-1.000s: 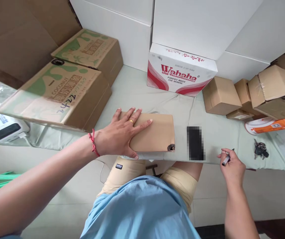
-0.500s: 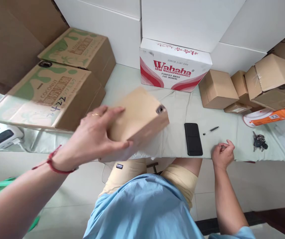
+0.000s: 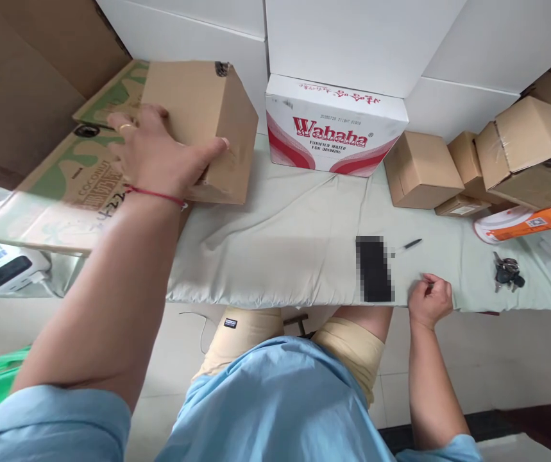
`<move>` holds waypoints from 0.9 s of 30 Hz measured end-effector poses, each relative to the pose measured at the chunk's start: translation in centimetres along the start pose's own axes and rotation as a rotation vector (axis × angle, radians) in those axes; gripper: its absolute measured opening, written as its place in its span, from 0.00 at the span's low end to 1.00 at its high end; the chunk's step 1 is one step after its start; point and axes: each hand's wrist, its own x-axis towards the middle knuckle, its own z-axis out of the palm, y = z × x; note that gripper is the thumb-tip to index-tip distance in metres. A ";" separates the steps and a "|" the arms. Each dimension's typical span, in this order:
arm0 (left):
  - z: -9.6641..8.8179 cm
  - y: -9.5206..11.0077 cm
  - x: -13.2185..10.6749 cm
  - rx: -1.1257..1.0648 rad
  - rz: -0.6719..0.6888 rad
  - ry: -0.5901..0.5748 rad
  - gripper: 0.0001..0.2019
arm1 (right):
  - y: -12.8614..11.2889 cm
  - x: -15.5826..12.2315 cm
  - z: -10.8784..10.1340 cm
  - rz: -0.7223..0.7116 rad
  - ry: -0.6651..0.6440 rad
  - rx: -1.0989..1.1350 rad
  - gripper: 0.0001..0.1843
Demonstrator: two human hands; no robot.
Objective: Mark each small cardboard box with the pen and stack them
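Observation:
My left hand grips a plain brown cardboard box at the back left, thumb on its near right side and fingers spread over its top. This box covers part of the two printed coconut cartons; whether it rests on anything is hidden. By the table's front edge, my right hand lies with its fingers curled in and nothing visible in them. A dark phone, pixelated, and a pen lie to the left of and beyond that hand.
A white and red Wahaha water carton stands against the wall. Several brown boxes are grouped at the right, with an orange and white tube before them. Keys lie near the right end, and a white device sits far left.
My left hand has carried the brown box from the table's front middle to the back left, over beside the coconut cartons. My right hand stays nearly where it was.

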 end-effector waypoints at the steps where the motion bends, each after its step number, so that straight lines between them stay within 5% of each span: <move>1: 0.5 0.2 0.1 -0.002 -0.006 0.006 0.49 | 0.0 0.0 0.0 0.000 0.003 0.000 0.12; 11: 6.6 4.2 5.5 0.027 -0.125 -0.039 0.65 | -0.3 -0.1 -0.3 0.023 -0.014 -0.009 0.12; 15: 7.7 3.7 4.1 0.074 0.164 0.038 0.56 | -0.3 0.0 -0.6 0.033 -0.033 0.002 0.13; 20: 8.3 -3.9 -3.4 0.032 0.489 0.003 0.34 | -0.9 1.7 -1.3 0.095 -0.073 0.116 0.18; 24: 8.9 -12.3 -8.1 -0.011 0.411 -0.028 0.28 | -2.0 6.9 -0.4 0.008 -0.032 0.181 0.28; 27: 9.4 -16.6 -9.3 -0.009 0.337 -0.134 0.28 | -3.2 13.1 1.7 -0.131 -0.021 0.143 0.41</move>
